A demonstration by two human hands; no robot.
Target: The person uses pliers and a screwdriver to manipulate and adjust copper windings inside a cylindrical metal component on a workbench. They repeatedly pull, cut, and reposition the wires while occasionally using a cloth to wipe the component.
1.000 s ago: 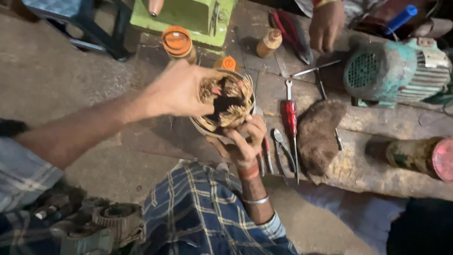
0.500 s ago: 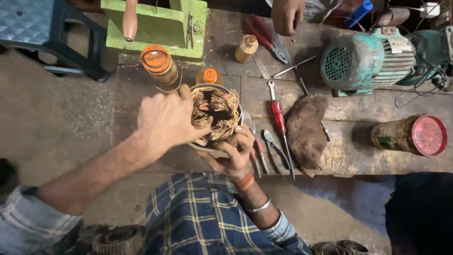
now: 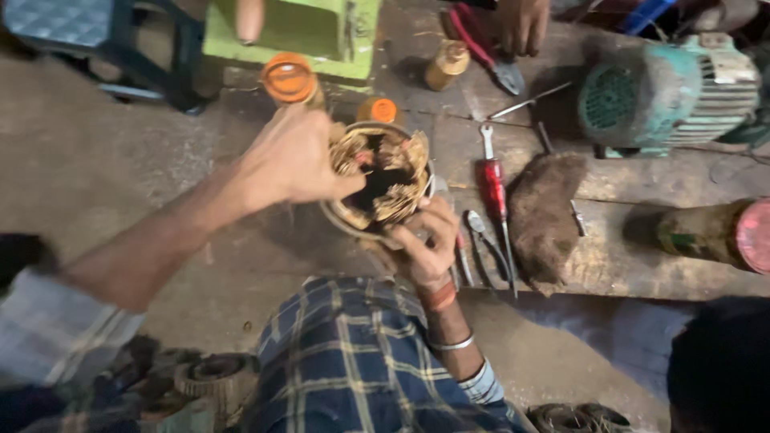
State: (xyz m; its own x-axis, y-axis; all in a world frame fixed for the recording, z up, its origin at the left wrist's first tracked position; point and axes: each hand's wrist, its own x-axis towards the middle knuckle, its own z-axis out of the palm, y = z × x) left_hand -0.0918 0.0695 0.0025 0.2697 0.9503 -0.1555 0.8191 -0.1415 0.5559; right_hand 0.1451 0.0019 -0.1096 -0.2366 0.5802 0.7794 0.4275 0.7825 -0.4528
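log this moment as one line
left hand: on coil windings | right hand: holding motor ring from below | red screwdriver: on bench

We held the copper-wound stator with our right hand below, our left hand gripping its left rim.

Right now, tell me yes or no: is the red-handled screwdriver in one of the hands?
No: the red-handled screwdriver lies on the wooden bench, apart from both hands, which hold the copper-wound stator.

A red-handled screwdriver and pliers are lying on the bench. A teal motor is sitting at the far right, beside a brown brush.
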